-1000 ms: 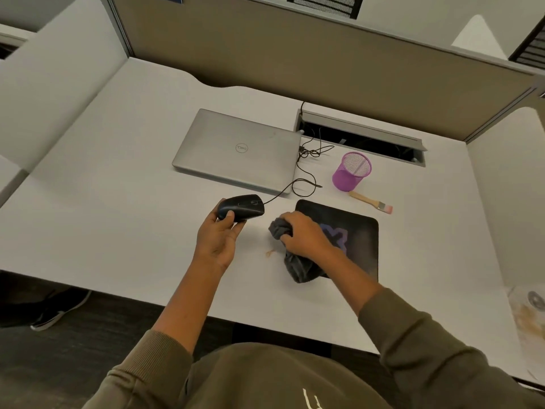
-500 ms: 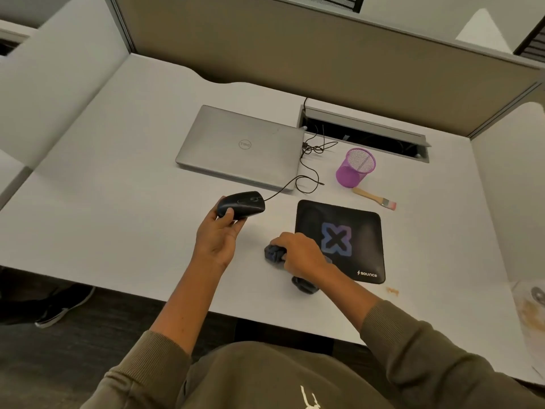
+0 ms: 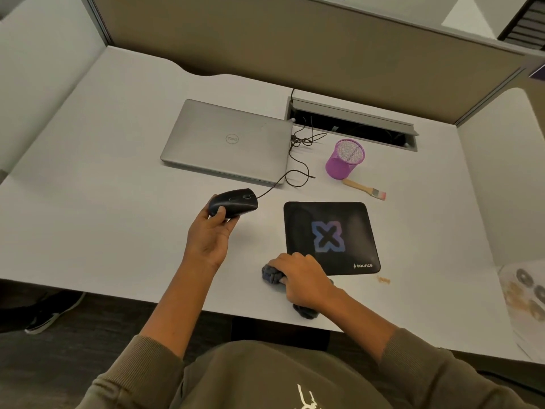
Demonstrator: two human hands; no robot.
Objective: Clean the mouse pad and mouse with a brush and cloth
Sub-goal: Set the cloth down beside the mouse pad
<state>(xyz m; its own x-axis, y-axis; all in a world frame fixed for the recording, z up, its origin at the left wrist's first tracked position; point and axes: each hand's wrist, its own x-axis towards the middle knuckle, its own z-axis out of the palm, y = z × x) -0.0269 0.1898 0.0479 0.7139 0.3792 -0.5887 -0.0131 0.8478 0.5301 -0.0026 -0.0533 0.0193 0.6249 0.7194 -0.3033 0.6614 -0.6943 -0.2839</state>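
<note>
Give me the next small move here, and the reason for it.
Probably bring the cloth up to the mouse and wipe it: the left hand holds the mouse lifted beside the mouse pad, and the right hand grips the cloth at the pad's near corner.

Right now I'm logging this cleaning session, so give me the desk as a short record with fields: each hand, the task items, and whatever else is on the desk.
left hand: holds the mouse to the left of the pad
right hand: grips the grey cloth at the pad's near-left corner
mouse pad: flat on the desk, surface uncovered
brush: lying beyond the pad, untouched
pen cup: purple mesh, upright beside the brush
laptop: closed, at the back
crumb: on the desk near the pad's near-right corner
</note>
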